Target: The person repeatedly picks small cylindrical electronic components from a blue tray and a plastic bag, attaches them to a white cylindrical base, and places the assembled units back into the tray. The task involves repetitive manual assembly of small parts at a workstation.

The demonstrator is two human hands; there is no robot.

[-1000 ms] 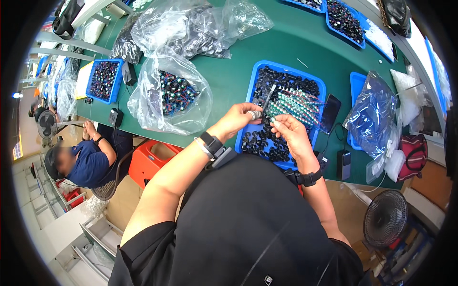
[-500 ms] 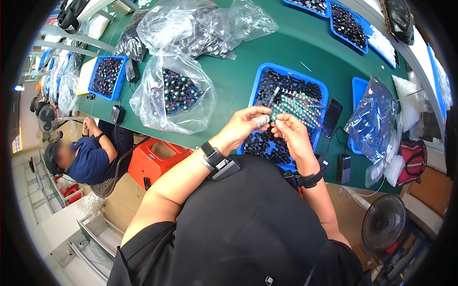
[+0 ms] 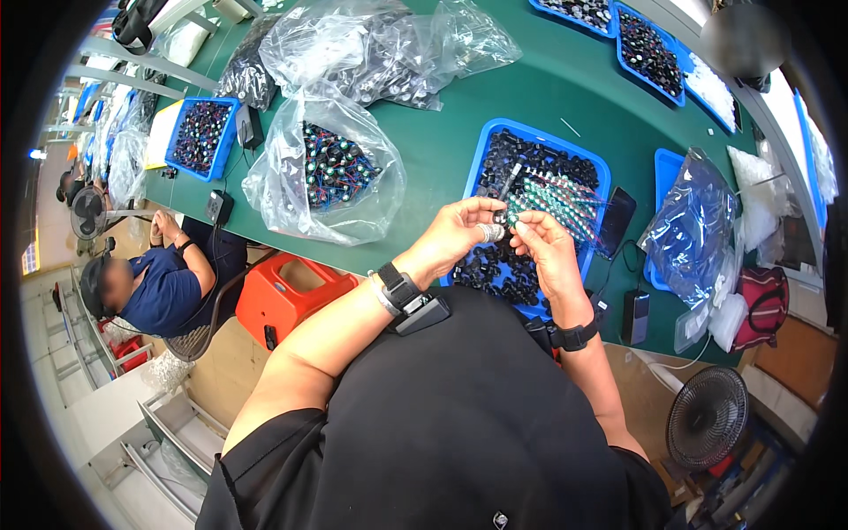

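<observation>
Over a blue tray (image 3: 603, 177) my two hands meet, fingertips almost touching. My left hand (image 3: 455, 237), a whitish wrap on its thumb, pinches a small black cap-like part (image 3: 500, 216). Between the closed fingertips of my right hand (image 3: 549, 249) is a small green round piece (image 3: 513, 221), partly hidden by the fingers. Many black plastic parts (image 3: 503, 276) fill the tray. Across them lies a bundle of green-and-white round pieces with red and dark wires (image 3: 556, 201). A slim pen-like tool (image 3: 510, 180) lies beside the bundle.
Left of the tray sits a clear bag (image 3: 375, 177) of wired pieces. A phone (image 3: 617, 219) and a small dark device (image 3: 634, 314) are at the right. More blue trays (image 3: 649, 53) line the far edge. A seated person (image 3: 181, 287) and red stool (image 3: 287, 305) are left.
The black part now shows between my left fingertips, which have shifted slightly. My right hand stays close to it. The whole view has moved a little.
</observation>
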